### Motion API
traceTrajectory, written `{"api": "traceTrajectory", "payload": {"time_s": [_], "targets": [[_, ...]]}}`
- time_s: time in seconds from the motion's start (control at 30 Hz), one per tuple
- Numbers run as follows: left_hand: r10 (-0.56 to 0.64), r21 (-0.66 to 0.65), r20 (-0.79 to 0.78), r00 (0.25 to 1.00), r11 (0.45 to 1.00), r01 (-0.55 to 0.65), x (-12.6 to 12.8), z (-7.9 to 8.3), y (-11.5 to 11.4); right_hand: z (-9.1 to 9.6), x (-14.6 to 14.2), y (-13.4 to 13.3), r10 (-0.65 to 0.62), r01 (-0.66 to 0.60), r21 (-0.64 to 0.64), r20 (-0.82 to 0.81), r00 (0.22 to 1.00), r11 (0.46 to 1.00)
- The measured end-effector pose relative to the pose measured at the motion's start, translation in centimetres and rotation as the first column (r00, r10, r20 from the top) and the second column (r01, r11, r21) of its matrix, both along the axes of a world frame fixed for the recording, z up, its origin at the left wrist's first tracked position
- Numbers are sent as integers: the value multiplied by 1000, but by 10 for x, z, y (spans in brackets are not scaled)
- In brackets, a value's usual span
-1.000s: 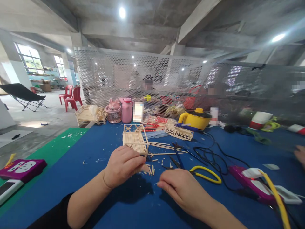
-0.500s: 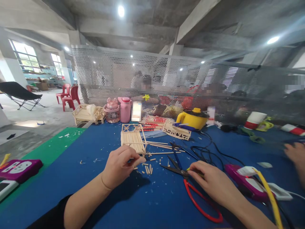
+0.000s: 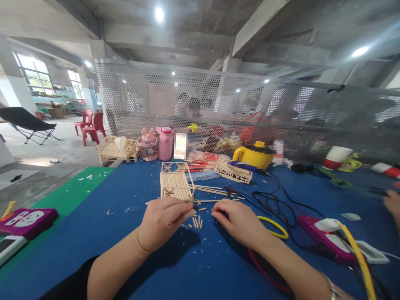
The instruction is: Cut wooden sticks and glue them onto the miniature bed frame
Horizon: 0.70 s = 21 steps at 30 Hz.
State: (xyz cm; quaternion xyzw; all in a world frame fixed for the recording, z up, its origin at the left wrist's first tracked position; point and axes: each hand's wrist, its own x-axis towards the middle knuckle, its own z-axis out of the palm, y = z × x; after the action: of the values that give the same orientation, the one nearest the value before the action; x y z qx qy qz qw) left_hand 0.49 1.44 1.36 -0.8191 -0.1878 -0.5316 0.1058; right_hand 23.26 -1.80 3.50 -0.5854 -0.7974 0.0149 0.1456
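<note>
In the head view my left hand [image 3: 167, 218] is closed in a pinch at the near edge of a small stick-built wooden frame [image 3: 176, 185]; whatever is in its fingertips is too small to make out. My right hand [image 3: 239, 221] hovers just right of it, thumb and fingers pressed together, their contents hidden. Between the hands lie several short cut stick pieces [image 3: 196, 222] on the blue table. Under my right forearm show the red handle [image 3: 264, 268] of a pair of scissors and a yellow handle loop [image 3: 276, 227]; the scissor blades are hidden.
Behind are long thin sticks [image 3: 212, 191], dark-jawed pliers [image 3: 233, 192], a second stick model [image 3: 234, 170] and a yellow pot [image 3: 254, 156]. Black cables [image 3: 271, 200] and a purple power strip [image 3: 326, 237] lie right. Another person's hand [image 3: 392, 206] shows at the right edge.
My right hand has left the scissors and moved left, close to my left hand. Its arm now covers most of the scissors. My left hand has shifted slightly right.
</note>
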Motion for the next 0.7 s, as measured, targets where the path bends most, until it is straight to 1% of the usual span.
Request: {"api": "traceTrajectory", "payload": {"time_s": [0.1,0.17,0.23,0.3,0.37,0.43,0.47,0.53,0.63,0.7], "targets": [[22,-49,-15,1000,999,-23,4,-2,-2,3,-7,21,-1,2,-23,3,1000,1000],[40,-47,-19,999,998,-41,6,-1,-5,8,-13,27,12,-13,-37,-16,1000,999],[41,-14,-26,999,999,-41,7,1,-7,16,-19,25,41,-44,-62,-54,998,997],[22,45,-47,999,999,-20,6,3,-9,25,-26,14,89,-113,-128,-180,980,985],[1,96,-72,997,995,6,5,4,-10,33,-32,0,154,-240,-214,-353,923,947],[-12,125,-88,996,992,23,2,3,-10,38,-35,-12,208,-376,-279,-485,849,884],[-17,129,-95,995,991,29,1,3,-10,38,-36,-15,222,-417,-297,-518,826,859],[-34,126,-108,994,991,47,0,3,-10,35,-37,-18,204,-444,-319,-571,795,837],[-61,122,-123,991,990,76,-1,2,-10,26,-38,-17,161,-420,-287,-629,761,861],[-59,135,-131,990,988,77,0,2,-10,23,-38,-19,205,-408,-212,-611,764,888]]}}
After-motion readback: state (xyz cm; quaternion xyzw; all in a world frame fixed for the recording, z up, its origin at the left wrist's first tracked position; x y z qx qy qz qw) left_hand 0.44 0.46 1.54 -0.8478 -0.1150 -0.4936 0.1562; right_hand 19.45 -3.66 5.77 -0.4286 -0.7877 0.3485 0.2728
